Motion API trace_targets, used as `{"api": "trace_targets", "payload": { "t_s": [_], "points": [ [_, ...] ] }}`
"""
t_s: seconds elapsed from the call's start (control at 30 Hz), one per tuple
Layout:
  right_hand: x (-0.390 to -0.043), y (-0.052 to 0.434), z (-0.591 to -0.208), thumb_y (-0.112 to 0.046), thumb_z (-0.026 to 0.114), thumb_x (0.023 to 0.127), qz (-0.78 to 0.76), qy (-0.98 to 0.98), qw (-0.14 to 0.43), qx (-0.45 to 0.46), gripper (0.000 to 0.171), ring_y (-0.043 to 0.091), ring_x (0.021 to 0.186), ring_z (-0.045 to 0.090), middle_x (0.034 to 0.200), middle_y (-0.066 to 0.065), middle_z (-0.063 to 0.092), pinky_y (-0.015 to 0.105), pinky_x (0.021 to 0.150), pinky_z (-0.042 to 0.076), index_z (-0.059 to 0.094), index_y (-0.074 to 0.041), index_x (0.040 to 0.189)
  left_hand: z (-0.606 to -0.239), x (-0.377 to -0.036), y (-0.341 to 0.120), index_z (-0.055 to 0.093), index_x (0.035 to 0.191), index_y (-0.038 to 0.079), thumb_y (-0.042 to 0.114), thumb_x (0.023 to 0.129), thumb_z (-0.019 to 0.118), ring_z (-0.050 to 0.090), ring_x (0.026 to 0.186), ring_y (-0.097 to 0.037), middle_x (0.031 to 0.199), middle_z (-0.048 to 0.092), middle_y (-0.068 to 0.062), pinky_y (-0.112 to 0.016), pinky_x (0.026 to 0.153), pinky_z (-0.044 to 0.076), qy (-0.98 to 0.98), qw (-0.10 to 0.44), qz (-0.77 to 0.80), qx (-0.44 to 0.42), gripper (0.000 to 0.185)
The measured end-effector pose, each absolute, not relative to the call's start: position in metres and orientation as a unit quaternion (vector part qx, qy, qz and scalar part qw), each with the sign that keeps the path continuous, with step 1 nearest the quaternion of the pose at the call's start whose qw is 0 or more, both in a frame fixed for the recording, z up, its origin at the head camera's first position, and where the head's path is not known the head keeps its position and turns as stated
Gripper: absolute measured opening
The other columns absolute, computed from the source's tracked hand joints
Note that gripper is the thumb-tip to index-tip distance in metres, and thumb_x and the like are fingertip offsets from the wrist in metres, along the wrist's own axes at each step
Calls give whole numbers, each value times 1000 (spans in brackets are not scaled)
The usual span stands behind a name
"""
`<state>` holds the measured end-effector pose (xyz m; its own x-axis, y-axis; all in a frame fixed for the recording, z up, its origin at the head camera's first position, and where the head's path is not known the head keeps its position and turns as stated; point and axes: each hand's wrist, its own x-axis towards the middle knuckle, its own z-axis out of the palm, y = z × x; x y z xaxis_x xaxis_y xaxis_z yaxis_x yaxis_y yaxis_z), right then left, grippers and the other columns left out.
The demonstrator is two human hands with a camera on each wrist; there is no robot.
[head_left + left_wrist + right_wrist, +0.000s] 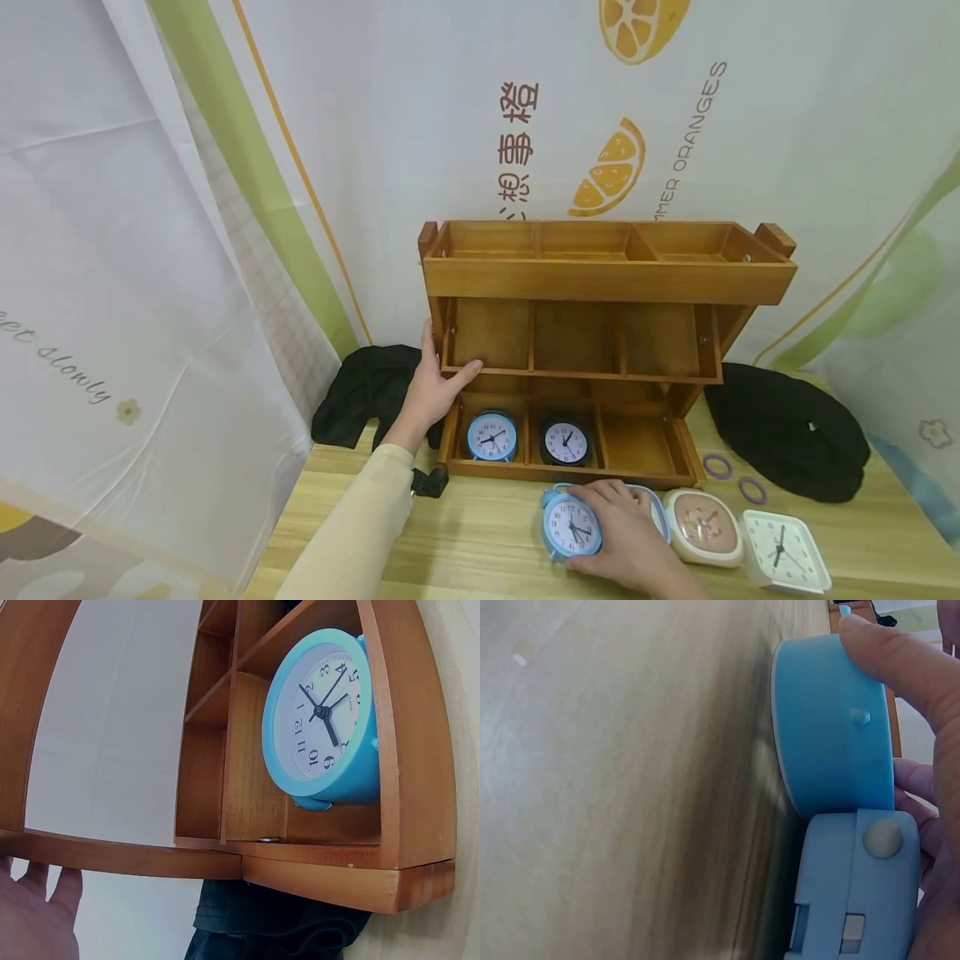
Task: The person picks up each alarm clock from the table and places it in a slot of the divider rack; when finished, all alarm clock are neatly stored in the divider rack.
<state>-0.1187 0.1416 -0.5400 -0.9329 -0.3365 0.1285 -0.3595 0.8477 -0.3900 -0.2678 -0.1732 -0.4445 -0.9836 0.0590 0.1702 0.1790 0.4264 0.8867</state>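
Observation:
A three-tier wooden organizer (607, 283) stands on the table against the curtain. My left hand (432, 388) grips the left end of its middle tier, thumb on the front lip. In the bottom tier stand a blue round clock (492, 436) (324, 720) in the left compartment and a black round clock (566, 442) in the middle one. My right hand (626, 537) grips another blue round alarm clock (572, 527) (832, 724) on the table in front of the organizer. A pale blue clock (855, 889) lies against it, mostly hidden under my hand.
To the right on the table lie a beige clock (705, 527) and a white square clock (785, 551). Two purple rings (717, 466) lie near the organizer's right foot. Black cloth (787, 433) sits on the right, more black cloth (363, 392) on the left.

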Motion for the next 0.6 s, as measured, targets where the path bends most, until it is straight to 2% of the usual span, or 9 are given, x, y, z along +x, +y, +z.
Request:
{"api": "trace_targets", "payload": {
  "t_s": [0.13, 0.43, 0.6],
  "points": [
    [-118, 142, -542, -66, 96, 55, 207, -959, 38, 187, 93, 16, 115, 54, 119, -11, 64, 59, 94, 36, 70, -22, 133, -446, -268, -173, -15, 166, 36, 59, 95, 70, 16, 159, -35, 175, -2, -3, -57, 124, 23, -843, 52, -531, -68, 114],
    [-116, 146, -538, -75, 89, 59, 237, -953, 18, 187, 92, 15, 112, 53, 116, -13, 62, 68, 98, 35, 70, -21, 132, -445, -268, -172, -16, 166, 35, 60, 94, 71, 16, 159, -33, 175, 1, -5, -56, 124, 22, -844, 48, -529, -67, 115],
    [-116, 146, -536, -78, 86, 61, 255, -946, 26, 201, 93, 12, 113, 54, 117, -17, 61, 65, 102, 36, 69, -22, 132, -443, -267, -174, -15, 166, 35, 59, 94, 72, 16, 159, -33, 175, 2, -6, -56, 124, 23, -840, 55, -534, -70, 115]
  ]
}}
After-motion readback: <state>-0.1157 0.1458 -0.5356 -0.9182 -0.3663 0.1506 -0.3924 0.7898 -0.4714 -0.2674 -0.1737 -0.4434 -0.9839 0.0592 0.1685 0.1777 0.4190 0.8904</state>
